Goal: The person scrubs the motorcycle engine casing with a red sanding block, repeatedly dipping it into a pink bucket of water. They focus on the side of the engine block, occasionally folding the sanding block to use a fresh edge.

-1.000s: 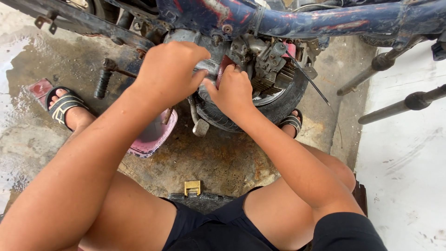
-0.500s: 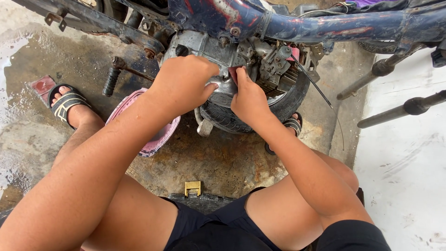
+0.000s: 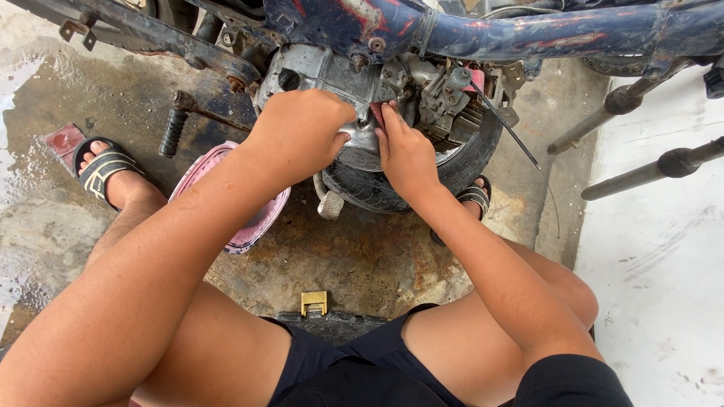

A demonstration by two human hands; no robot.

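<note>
1. I'm curling my left hand in a clenched grip over the grey engine cover, under the blue motorcycle frame.
2. I'm pressing my right hand flat-fingered beside it, grasping nothing.
3. A pink basin is lying on the wet floor.

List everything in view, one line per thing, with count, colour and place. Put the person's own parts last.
motorbike frame: one, blue with rust, across the top.
engine case: one, grey metal, top centre under the frame.
tyre: one, black, below the engine.
footpeg: one, black rubber, left of the engine.
basin: one, pink, on the floor under the left forearm.
metal tubes: two, grey, at right.
small yellow piece: one, on the floor at centre.
sandals: two, black with pale stripes, on the feet.
shorts: one pair, dark, at the bottom.
left hand: on the engine case.
right hand: fingers against the engine case.
</note>
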